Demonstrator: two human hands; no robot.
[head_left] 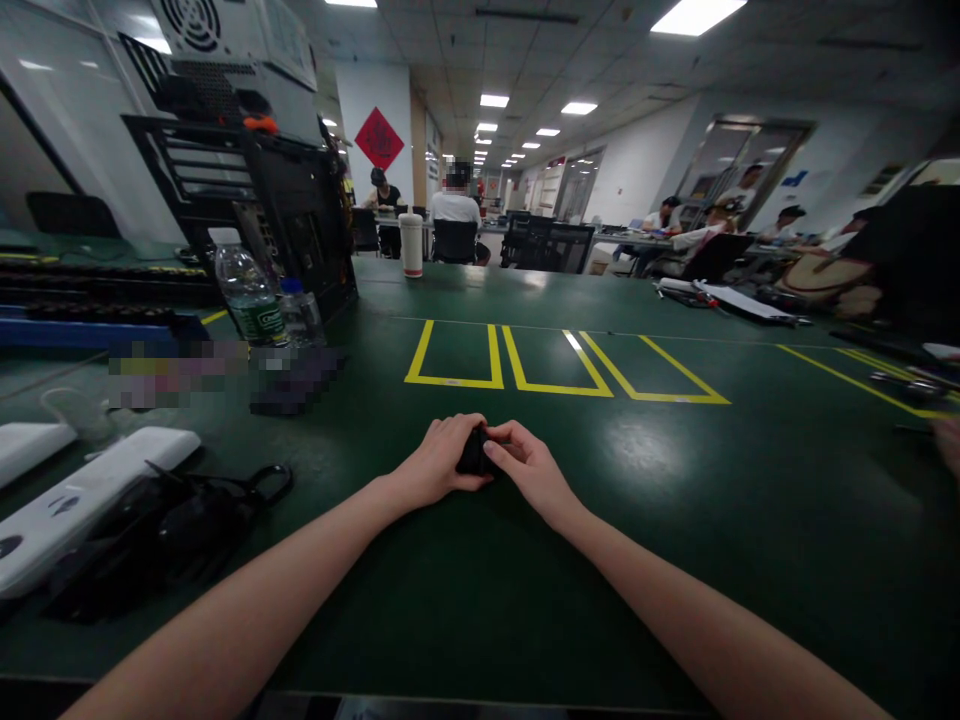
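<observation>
Between my two hands is a small black object [472, 455], low over or resting on the green table [480, 600]; I cannot make out its kind. My left hand [444, 455] wraps round its left side, thumb low and fingers over the top. From the right, my right hand [529, 460] pinches its edge with thumb and fingertips. Much of the object is hidden by the fingers. Just beyond the hands, yellow tape outlines [454, 382] mark several open-topped boxes on the tabletop.
At left lie a white power strip [142, 465] and a black bag-like item with straps [187, 520]. Behind them stand a water bottle [251, 290] and a black metal frame [300, 210]. A white cup [411, 245] is at the far edge. Papers [750, 302] lie far right.
</observation>
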